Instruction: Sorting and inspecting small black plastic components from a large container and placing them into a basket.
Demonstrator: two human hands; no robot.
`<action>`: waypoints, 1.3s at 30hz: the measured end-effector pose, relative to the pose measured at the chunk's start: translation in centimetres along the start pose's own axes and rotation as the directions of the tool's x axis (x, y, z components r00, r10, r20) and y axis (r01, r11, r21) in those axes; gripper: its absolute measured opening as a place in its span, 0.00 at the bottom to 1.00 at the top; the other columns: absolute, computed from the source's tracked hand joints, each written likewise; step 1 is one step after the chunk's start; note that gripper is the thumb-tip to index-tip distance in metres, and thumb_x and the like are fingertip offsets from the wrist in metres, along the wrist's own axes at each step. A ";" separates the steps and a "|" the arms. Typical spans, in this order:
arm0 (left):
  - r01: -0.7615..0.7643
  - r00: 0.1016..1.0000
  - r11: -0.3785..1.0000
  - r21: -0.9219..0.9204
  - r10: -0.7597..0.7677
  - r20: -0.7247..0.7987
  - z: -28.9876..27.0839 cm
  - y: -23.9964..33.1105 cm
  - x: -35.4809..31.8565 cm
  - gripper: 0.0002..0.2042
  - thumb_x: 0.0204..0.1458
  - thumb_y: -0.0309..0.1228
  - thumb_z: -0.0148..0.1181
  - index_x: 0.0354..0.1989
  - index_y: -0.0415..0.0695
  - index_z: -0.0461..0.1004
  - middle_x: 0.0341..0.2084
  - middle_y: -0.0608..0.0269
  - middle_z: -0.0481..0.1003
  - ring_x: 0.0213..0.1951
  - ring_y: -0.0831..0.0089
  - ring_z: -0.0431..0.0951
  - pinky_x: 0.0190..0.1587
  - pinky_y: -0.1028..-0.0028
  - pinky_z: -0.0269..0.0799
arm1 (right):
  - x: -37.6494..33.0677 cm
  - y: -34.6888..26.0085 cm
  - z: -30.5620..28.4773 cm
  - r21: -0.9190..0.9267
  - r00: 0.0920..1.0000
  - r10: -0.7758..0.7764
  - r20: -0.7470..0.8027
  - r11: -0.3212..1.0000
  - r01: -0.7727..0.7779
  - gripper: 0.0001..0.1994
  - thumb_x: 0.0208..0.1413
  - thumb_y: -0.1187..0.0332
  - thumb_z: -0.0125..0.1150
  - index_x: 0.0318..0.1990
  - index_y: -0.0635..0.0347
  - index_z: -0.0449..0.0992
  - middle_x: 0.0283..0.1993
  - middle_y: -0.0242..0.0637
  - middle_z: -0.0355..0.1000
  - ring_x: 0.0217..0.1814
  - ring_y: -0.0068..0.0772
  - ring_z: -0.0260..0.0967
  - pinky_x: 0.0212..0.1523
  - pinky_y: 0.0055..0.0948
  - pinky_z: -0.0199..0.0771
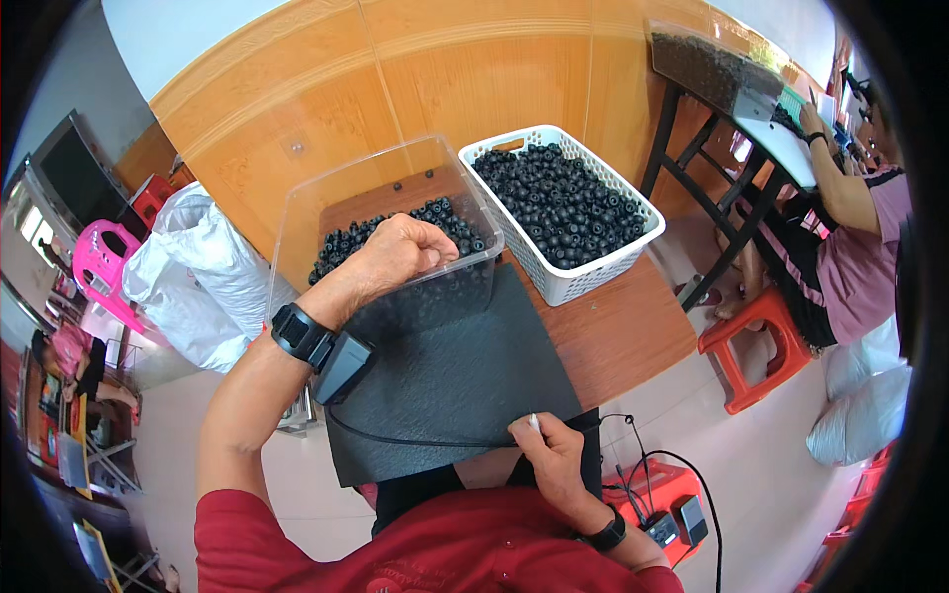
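My left hand (403, 253) is over the near side of a clear plastic bin (381, 161), its fingers curled closed. Whatever may be in its fingers is hidden. Small black ring-shaped parts (341, 247) with holes lie in the bin beneath and beside it. Close to my body, my right hand (556, 457) is closed above the edge of a black mat (450, 366). A small white bit (534, 422) shows at its thumb tip; I cannot tell what it is, or what the fingers hold.
A white basket (593, 282) full of similar black parts stands right of the bin on the wooden table (633, 341). A black cable (425, 441) crosses the mat. White sacks (198, 267) stand left. A red stool (761, 346) and a seated person (860, 217) are at right.
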State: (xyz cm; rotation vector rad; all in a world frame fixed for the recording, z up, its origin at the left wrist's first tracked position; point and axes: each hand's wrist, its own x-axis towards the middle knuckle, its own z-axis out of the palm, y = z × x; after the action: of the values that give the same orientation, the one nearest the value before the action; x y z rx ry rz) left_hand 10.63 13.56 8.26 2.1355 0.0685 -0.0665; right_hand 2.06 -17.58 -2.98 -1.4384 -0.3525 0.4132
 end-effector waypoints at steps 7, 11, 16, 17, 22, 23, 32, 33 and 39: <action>0.059 0.998 0.997 0.047 -0.059 -0.002 0.0 1.6 -0.7 0.07 0.55 0.24 0.58 0.38 0.36 0.80 0.28 0.68 0.77 0.33 0.81 0.73 0.39 0.79 0.70 | 0.0 0.7 0.0 0.017 1.000 -0.010 0.006 1.000 0.010 0.09 0.61 0.69 0.60 0.32 0.65 0.74 0.26 0.20 0.64 0.30 0.11 0.56 0.28 0.18 0.58; -0.001 0.998 0.999 -0.048 -0.003 -0.070 -0.7 1.0 -1.9 0.09 0.50 0.25 0.67 0.39 0.37 0.80 0.29 0.70 0.76 0.32 0.82 0.72 0.38 0.79 0.70 | 0.5 1.2 0.0 0.000 1.000 -0.015 0.025 1.000 0.015 0.09 0.62 0.69 0.60 0.31 0.66 0.74 0.26 0.20 0.64 0.30 0.11 0.56 0.28 0.18 0.59; -0.139 0.952 0.990 0.030 0.142 -0.272 0.1 0.4 -3.1 0.16 0.37 0.20 0.74 0.38 0.37 0.80 0.28 0.67 0.74 0.30 0.80 0.72 0.35 0.78 0.73 | 0.5 0.8 0.4 -0.035 1.000 0.006 0.029 0.999 -0.005 0.09 0.62 0.69 0.60 0.32 0.65 0.75 0.26 0.21 0.66 0.30 0.11 0.58 0.28 0.18 0.60; -0.153 0.938 0.988 0.030 0.155 -0.310 0.5 0.3 -3.2 0.18 0.35 0.19 0.74 0.38 0.38 0.80 0.27 0.68 0.72 0.29 0.80 0.72 0.33 0.78 0.72 | 0.5 0.8 0.4 -0.039 0.999 0.009 0.032 0.999 -0.008 0.09 0.62 0.69 0.60 0.32 0.65 0.75 0.26 0.21 0.66 0.30 0.11 0.58 0.28 0.18 0.60; -0.267 0.866 0.960 0.090 0.279 -0.415 1.0 0.1 -4.3 0.14 0.40 0.23 0.72 0.39 0.39 0.81 0.30 0.69 0.72 0.32 0.80 0.69 0.37 0.78 0.69 | 0.4 0.5 0.5 -0.018 0.999 0.005 0.051 1.000 -0.004 0.08 0.62 0.69 0.60 0.34 0.65 0.76 0.26 0.22 0.67 0.30 0.12 0.59 0.28 0.19 0.61; -0.282 0.854 0.954 0.099 0.296 -0.427 1.0 0.2 -4.6 0.14 0.42 0.25 0.72 0.39 0.39 0.81 0.31 0.69 0.72 0.33 0.80 0.69 0.39 0.79 0.68 | 0.4 0.5 0.6 -0.020 0.999 0.002 0.052 1.000 -0.001 0.08 0.62 0.70 0.60 0.34 0.65 0.76 0.26 0.22 0.67 0.30 0.12 0.59 0.28 0.19 0.61; -0.262 0.953 0.803 -0.535 0.129 -0.274 5.1 2.3 -9.2 0.11 0.53 0.29 0.66 0.42 0.36 0.78 0.33 0.55 0.79 0.32 0.70 0.81 0.34 0.76 0.79 | 0.4 0.9 0.9 -0.069 0.997 -0.067 0.033 0.995 0.069 0.09 0.62 0.69 0.60 0.33 0.66 0.75 0.26 0.22 0.66 0.30 0.12 0.58 0.29 0.19 0.61; -0.237 0.964 0.769 -0.593 0.111 -0.241 5.6 2.1 -9.4 0.12 0.53 0.28 0.66 0.43 0.35 0.77 0.33 0.53 0.79 0.31 0.69 0.81 0.33 0.75 0.79 | 0.4 0.8 0.9 -0.070 0.998 -0.057 0.030 0.996 0.059 0.09 0.62 0.69 0.60 0.33 0.66 0.74 0.26 0.22 0.66 0.30 0.12 0.58 0.29 0.19 0.61; -0.179 0.976 0.636 -0.751 0.019 -0.217 8.2 0.5 -10.4 0.12 0.51 0.25 0.68 0.42 0.37 0.74 0.33 0.52 0.79 0.28 0.70 0.79 0.31 0.74 0.77 | 0.5 0.6 0.8 -0.069 0.997 -0.080 0.024 0.994 0.081 0.09 0.62 0.69 0.60 0.34 0.66 0.74 0.26 0.22 0.65 0.30 0.12 0.58 0.29 0.19 0.61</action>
State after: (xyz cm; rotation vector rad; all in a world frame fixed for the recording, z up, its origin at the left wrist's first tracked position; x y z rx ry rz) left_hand 0.10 6.18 5.07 1.2608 0.0734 0.2072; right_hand 2.05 -16.62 -3.51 -1.4832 -0.4443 0.3538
